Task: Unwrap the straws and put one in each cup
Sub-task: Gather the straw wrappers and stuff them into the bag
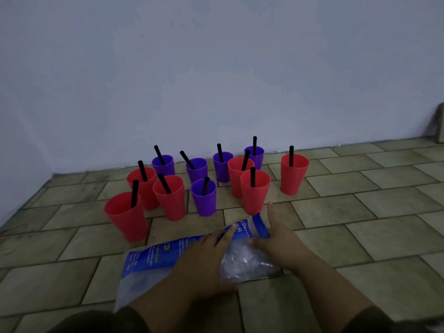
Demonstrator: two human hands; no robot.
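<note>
Two dark sleeves point(115, 320) show at the bottom of the view, and both bare arms reach forward over the tiled floor point(360, 236). Left hand point(204, 258) lies palm down on a plastic bag point(153, 258) that is blue and clear. Its fingers are held close together and point up and to the right, and they press flat on the blue part of the bag. Right hand point(271, 239) rests on the right side of the bag. Its thumb points in at the crinkly clear part, and one finger sticks out straight toward the cups. I cannot tell if the other fingers pinch the bag or just lie on it. The bag lies flat on the floor, slanting from the near left up to the far right. Past the bag stand eleven cups in a bunch near the wall point(216, 68). Six are red cups point(255, 191) and five are purple cups point(204, 197). Each cup has one black straw point(252, 177) standing in it, and the straws lean different ways. One red cup stands a bit apart on the right of the bunch.
</note>
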